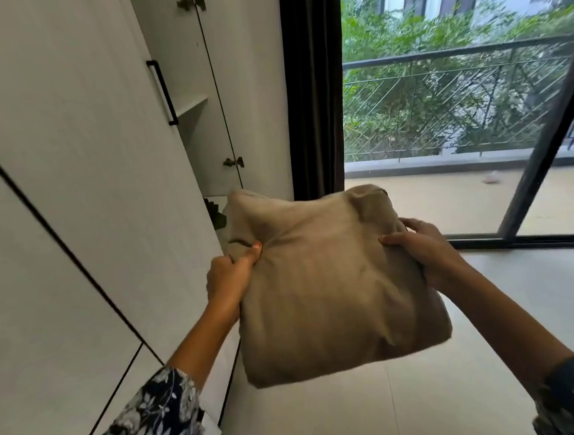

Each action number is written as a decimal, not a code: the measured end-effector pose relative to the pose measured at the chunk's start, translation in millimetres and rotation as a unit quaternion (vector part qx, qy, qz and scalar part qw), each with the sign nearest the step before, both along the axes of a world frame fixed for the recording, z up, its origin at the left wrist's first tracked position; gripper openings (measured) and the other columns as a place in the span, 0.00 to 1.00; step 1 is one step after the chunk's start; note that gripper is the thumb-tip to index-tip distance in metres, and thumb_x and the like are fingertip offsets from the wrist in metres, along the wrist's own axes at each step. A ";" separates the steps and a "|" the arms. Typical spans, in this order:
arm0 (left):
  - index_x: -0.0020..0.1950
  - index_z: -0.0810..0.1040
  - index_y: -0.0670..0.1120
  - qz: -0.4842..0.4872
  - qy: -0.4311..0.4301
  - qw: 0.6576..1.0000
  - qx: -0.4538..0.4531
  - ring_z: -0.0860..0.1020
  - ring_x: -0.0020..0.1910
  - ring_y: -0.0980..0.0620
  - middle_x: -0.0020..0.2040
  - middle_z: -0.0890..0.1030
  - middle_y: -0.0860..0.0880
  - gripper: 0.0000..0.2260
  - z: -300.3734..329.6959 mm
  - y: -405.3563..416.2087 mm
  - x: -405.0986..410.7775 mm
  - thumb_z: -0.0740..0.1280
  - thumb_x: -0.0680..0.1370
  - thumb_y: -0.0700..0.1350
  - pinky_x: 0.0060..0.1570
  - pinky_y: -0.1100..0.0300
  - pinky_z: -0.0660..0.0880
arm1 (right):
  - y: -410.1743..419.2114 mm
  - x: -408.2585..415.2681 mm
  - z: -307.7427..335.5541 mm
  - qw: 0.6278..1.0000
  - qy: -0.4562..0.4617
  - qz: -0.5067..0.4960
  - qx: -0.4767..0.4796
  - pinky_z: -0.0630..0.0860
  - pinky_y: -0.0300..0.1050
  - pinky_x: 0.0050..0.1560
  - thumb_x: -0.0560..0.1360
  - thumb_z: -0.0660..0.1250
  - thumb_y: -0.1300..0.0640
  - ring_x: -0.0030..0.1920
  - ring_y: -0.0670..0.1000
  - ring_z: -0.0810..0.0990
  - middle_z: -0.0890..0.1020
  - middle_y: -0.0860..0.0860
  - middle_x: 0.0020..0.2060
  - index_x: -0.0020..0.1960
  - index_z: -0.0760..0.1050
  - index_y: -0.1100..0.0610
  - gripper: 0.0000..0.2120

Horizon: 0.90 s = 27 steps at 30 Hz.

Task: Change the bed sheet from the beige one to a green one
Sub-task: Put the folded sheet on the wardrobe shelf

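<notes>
The folded beige sheet (332,282) is sitting right in the middle of the view, a thick soft bundle being carried in the air above the pale floor (447,393), in front of the wardrobe. The left hand (228,277) is gripping its left edge, thumb pressing on top and the fingers curling into the cloth, which is puckering there. The right hand (425,251) is clasping the right edge, thumb lying over the top face and the fingers wrapping down behind the fold. So both hands are closing on the same bundle, one at each side, and nothing is supporting it from beneath. To the left, the wardrobe door (77,141) with its black handle (163,93) is standing open, and a shelf (191,104) is showing inside; lower down something dark is lying in the cupboard, too hidden to name. Beyond, a dark curtain (313,84) is hanging beside the sliding glass door (544,149), with the balcony railing (458,101) and greenery outside. No green sheet is showing anywhere, so by my reckoning the beige one is off the bed and heading for storage, with the fresh one not yet fetched. The risk from here: the grip is on the edges only, so the folds could be slipping open and the loose layers spilling toward the floor, or a corner could be catching the open door on the way in.
</notes>
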<state>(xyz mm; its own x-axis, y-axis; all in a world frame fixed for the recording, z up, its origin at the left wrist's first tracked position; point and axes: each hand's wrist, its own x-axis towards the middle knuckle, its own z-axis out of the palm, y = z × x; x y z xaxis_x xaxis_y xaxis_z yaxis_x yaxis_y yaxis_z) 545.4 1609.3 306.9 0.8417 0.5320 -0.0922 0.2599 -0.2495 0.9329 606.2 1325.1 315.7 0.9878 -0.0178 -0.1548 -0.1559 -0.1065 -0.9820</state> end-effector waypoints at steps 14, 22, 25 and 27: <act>0.45 0.78 0.41 0.091 -0.076 0.993 0.017 0.79 0.45 0.42 0.45 0.81 0.42 0.22 32.2 69.4 334.1 0.68 0.73 0.61 0.45 0.52 0.75 | 91.5 392.3 31.2 0.996 -0.053 0.070 0.017 0.78 0.53 0.57 0.70 0.72 0.59 0.53 0.54 0.79 0.80 0.53 0.53 0.64 0.72 0.54 0.24; 0.33 0.75 0.45 0.200 -0.142 0.969 0.022 0.77 0.36 0.47 0.35 0.78 0.46 0.19 64.3 109.8 479.0 0.69 0.74 0.59 0.34 0.59 0.68 | 176.4 589.1 65.1 0.983 -0.092 0.155 0.028 0.79 0.47 0.50 0.70 0.72 0.59 0.50 0.53 0.81 0.82 0.54 0.51 0.62 0.74 0.55 0.21; 0.30 0.72 0.45 0.230 -0.171 0.958 0.016 0.77 0.35 0.46 0.32 0.77 0.46 0.20 69.7 137.7 527.7 0.70 0.74 0.57 0.36 0.56 0.71 | 217.9 650.7 76.4 0.975 -0.108 0.190 0.034 0.78 0.48 0.50 0.71 0.72 0.58 0.51 0.53 0.79 0.80 0.53 0.52 0.62 0.72 0.54 0.21; 0.30 0.71 0.45 0.247 -0.173 0.953 0.019 0.76 0.35 0.47 0.31 0.76 0.46 0.20 75.8 159.7 555.9 0.70 0.74 0.57 0.36 0.55 0.71 | 248.6 686.4 84.7 0.971 -0.116 0.206 0.039 0.77 0.47 0.48 0.71 0.72 0.58 0.50 0.52 0.79 0.80 0.53 0.51 0.64 0.72 0.55 0.23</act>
<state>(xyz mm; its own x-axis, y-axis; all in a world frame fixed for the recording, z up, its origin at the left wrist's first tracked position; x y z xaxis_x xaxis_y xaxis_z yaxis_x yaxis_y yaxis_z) 1101.3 1769.0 382.6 0.4638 0.8689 0.1729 0.0331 -0.2121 0.9767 1292.5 1573.7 400.4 0.9171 0.3891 0.0868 0.1100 -0.0375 -0.9932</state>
